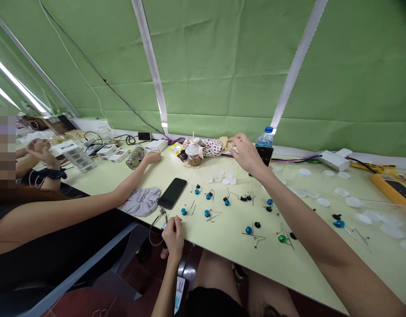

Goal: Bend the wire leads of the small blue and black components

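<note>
Pinched a looped wire [159, 223] at the table [222, 246] edge, reached across with the other hand.
Left hand [173, 235] nearly closed on the wire, just beside a phone [172, 193]; right hand [245, 154] open, holding nothing, near a polka-dot bag [211, 147] and water bottle [265, 138], beyond beaded wires [207, 213].

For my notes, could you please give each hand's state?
Left hand: closed, holding a bent wire.
Right hand: fingers by a tan cloth; grip unclear.
</note>
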A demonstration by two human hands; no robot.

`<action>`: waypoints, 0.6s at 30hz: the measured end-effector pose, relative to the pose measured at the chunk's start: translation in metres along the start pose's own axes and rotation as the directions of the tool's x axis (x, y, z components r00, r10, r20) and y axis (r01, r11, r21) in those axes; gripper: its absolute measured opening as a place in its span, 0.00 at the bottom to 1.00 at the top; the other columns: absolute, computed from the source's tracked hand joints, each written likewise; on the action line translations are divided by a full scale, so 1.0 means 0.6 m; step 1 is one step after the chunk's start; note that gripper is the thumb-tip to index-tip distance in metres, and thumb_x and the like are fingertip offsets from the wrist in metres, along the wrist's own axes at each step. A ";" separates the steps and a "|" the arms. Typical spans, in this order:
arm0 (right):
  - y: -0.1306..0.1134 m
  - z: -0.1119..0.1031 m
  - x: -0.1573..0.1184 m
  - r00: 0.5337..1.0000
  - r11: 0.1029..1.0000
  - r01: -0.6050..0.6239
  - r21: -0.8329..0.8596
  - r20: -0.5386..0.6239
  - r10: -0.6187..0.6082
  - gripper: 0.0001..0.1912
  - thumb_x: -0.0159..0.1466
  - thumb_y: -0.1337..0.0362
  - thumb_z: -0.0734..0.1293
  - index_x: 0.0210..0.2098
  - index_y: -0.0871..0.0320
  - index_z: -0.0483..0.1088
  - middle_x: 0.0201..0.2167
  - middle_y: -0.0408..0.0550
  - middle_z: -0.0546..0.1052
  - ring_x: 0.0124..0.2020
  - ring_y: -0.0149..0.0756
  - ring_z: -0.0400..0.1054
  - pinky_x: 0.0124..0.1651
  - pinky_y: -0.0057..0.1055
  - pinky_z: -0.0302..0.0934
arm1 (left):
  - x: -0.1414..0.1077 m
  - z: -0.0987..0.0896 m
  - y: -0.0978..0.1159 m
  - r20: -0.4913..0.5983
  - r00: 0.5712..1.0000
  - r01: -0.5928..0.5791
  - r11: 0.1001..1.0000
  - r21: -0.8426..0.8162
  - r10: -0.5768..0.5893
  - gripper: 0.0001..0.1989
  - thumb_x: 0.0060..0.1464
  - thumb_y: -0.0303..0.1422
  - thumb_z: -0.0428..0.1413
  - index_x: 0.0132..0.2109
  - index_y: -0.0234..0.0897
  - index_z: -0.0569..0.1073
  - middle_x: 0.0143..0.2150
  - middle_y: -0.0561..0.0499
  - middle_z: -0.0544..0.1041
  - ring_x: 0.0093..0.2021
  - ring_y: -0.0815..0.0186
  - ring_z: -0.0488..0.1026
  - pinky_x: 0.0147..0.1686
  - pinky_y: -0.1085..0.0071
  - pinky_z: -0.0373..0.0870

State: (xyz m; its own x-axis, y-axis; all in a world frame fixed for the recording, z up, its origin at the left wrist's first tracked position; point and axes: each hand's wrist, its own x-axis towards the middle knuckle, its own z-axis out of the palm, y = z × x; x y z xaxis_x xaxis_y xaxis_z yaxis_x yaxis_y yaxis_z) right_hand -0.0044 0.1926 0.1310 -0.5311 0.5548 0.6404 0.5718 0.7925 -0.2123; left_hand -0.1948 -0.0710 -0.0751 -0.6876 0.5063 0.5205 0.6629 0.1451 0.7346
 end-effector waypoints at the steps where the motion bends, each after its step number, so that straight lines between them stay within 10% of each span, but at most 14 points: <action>1: 0.002 0.008 0.002 1.000 1.000 0.016 0.000 0.024 -0.016 0.17 0.64 0.68 0.59 0.52 0.58 0.66 0.48 0.56 0.67 0.48 0.48 0.65 0.47 0.42 0.62 | 0.000 0.000 0.000 -0.001 1.000 -0.002 1.000 0.003 0.002 0.15 0.63 0.34 0.47 0.28 0.36 0.69 0.24 0.54 0.70 0.25 0.70 0.66 0.30 0.75 0.60; 10: -0.014 0.115 0.003 0.943 0.988 0.131 -0.080 0.317 -0.099 0.22 0.62 0.73 0.64 0.55 0.58 0.66 0.49 0.54 0.72 0.52 0.46 0.60 0.50 0.41 0.56 | -0.002 -0.002 0.001 0.013 1.000 -0.014 1.000 -0.005 0.014 0.14 0.63 0.34 0.47 0.28 0.36 0.68 0.24 0.54 0.69 0.25 0.70 0.66 0.30 0.74 0.59; 18: -0.035 0.166 0.008 0.931 0.983 0.142 -0.112 0.354 -0.095 0.18 0.65 0.66 0.63 0.54 0.51 0.67 0.46 0.54 0.76 0.56 0.51 0.57 0.57 0.61 0.37 | -0.003 -0.002 0.002 0.009 1.000 -0.019 1.000 0.000 0.019 0.14 0.62 0.34 0.47 0.29 0.37 0.68 0.25 0.53 0.70 0.26 0.69 0.67 0.30 0.74 0.60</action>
State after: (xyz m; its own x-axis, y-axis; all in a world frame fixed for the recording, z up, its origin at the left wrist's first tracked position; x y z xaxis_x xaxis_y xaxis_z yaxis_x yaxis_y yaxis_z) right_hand -0.0815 0.2038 0.0650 -0.7694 0.5310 0.3551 0.5566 0.8300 -0.0351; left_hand -0.1931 -0.0726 -0.0750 -0.6722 0.5166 0.5304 0.6757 0.1352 0.7247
